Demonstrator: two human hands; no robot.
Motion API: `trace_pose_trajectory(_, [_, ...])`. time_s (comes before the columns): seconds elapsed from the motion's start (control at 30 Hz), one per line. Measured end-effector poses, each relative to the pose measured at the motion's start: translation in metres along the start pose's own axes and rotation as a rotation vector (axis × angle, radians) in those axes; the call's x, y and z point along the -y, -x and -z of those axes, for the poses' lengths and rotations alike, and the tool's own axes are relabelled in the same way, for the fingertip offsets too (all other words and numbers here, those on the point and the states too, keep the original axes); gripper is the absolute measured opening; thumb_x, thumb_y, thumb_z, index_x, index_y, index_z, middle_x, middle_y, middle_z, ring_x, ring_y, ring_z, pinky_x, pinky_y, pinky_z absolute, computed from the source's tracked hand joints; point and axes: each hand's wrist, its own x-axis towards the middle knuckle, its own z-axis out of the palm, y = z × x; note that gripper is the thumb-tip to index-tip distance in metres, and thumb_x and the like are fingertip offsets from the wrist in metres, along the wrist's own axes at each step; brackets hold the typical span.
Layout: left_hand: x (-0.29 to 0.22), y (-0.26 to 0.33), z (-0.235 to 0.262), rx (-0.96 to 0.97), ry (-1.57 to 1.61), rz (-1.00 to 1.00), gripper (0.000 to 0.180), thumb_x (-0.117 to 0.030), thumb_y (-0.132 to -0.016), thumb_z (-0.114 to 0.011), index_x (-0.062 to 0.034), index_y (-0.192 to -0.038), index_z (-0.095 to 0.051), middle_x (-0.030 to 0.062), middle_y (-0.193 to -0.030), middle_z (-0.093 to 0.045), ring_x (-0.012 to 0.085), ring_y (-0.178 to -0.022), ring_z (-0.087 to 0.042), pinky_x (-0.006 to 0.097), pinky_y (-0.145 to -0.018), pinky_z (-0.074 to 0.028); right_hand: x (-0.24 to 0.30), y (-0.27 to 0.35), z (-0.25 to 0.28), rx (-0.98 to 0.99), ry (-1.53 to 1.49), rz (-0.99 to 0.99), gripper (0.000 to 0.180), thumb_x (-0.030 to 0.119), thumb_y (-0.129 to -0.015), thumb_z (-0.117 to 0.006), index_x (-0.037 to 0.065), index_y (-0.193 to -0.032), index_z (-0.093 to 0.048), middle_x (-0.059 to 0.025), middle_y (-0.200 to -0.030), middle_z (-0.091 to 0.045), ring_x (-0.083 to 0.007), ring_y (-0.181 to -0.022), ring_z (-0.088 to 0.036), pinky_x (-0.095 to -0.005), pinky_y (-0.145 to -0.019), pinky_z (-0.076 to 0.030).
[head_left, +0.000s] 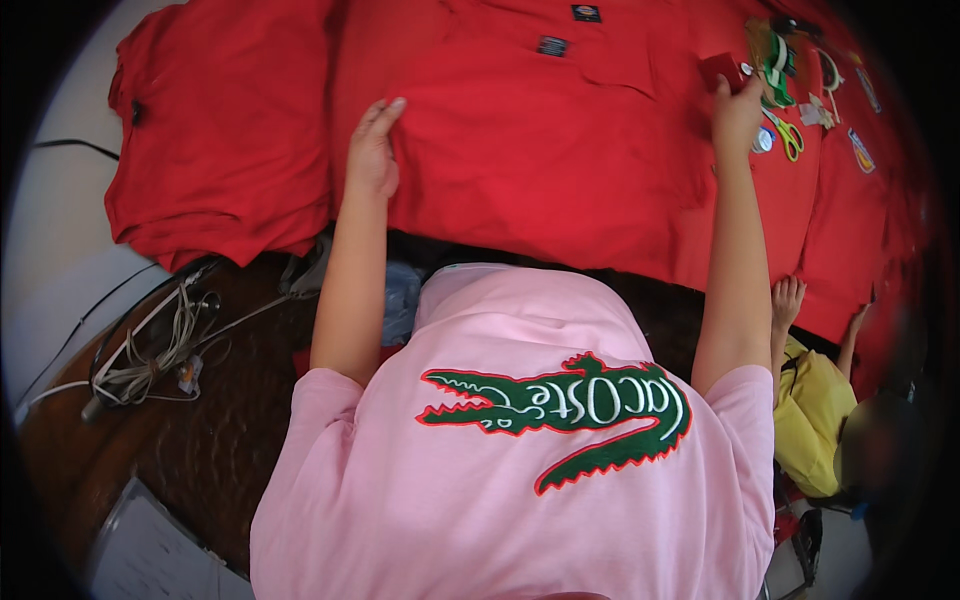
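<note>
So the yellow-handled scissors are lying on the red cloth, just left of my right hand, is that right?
Not quite: the yellow-handled scissors are lying on the red cloth, but just right of your right hand, as the head view shows.

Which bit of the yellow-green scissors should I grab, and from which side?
The scissors' handle loops, probably, from the person's side. They lie on the red cloth with the loops nearer the person and the blade end pointing away, so that grip should keep fingers clear of the blades.
</note>
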Motion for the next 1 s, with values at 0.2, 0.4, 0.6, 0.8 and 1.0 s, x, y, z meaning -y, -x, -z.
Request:
trace_pose_trajectory(0.2, [-0.012,0.006,0.008,0.023,-0.188,-0.022,0.037,-0.009,-0.099,-0.072,-0.0015,-0.134,-0.062,0.0092,-0.124,-0.069,0.0168,-0.114,-0.065,0.031,-0.100,-0.051,-0.002,-0.007,0.004,0.020,-0.054,0.025,0.068,0.031,-0.088,-0.083,-0.003,-0.138,-0.051,-0.0297,-0.119,-0.069,-0.0474,-0.110,-0.068,-0.0495,-0.093,-0.055])
trace_pose_trajectory(0.4, [0.003,0.002,0.003,-0.141,-0.796,-0.532,0.033,-0.011,-0.097,-0.076,-0.0034,-0.127,-0.068,0.0065,-0.124,-0.067,0.0167,-0.116,-0.062,0.031,-0.103,-0.047,0.018,-0.007,0.010,-0.162,-0.185,0.036,0.052,0.007,-0.083,-0.079,-0.001,-0.129,-0.056,-0.0279,-0.112,-0.067,-0.0460,-0.106,-0.065,-0.0507,-0.093,-0.052])
trace_pose_trajectory(0.6, [-0.001,0.014,-0.083,0.157,-0.922,-0.696,0.023,-0.013,-0.092,-0.079,-0.0088,-0.115,-0.074,0.0056,-0.119,-0.068,0.0188,-0.113,-0.063,0.030,-0.076,-0.052,0.016,-0.021,0.019,-0.017,-0.054,-0.012,0.047,0.000,-0.085,-0.073,-0.002,-0.128,-0.054,-0.0302,-0.112,-0.066,-0.0484,-0.106,-0.064,-0.0530,-0.091,-0.051])
trace_pose_trajectory(0.8, [0.013,0.010,-0.148,0.517,-1.098,-0.779,0.027,-0.011,-0.090,-0.078,-0.0063,-0.117,-0.073,0.0086,-0.125,-0.070,0.0250,-0.123,-0.063,0.037,-0.107,-0.048,0.023,-0.029,0.028,0.040,-0.101,-0.123,0.040,0.001,-0.085,-0.073,-0.001,-0.120,-0.055,-0.0292,-0.106,-0.068,-0.0485,-0.100,-0.066,-0.0548,-0.086,-0.053])
trace_pose_trajectory(1.0, [0.031,-0.006,-0.183,0.684,-1.119,-0.692,0.034,-0.017,-0.091,-0.078,-0.0080,-0.123,-0.073,0.0065,-0.130,-0.070,0.0245,-0.123,-0.063,0.036,-0.100,-0.051,0.029,-0.033,0.046,0.044,-0.102,-0.084,0.053,0.000,-0.083,-0.074,0.001,-0.132,-0.053,-0.0285,-0.115,-0.067,-0.0468,-0.108,-0.065,-0.0531,-0.092,-0.053])
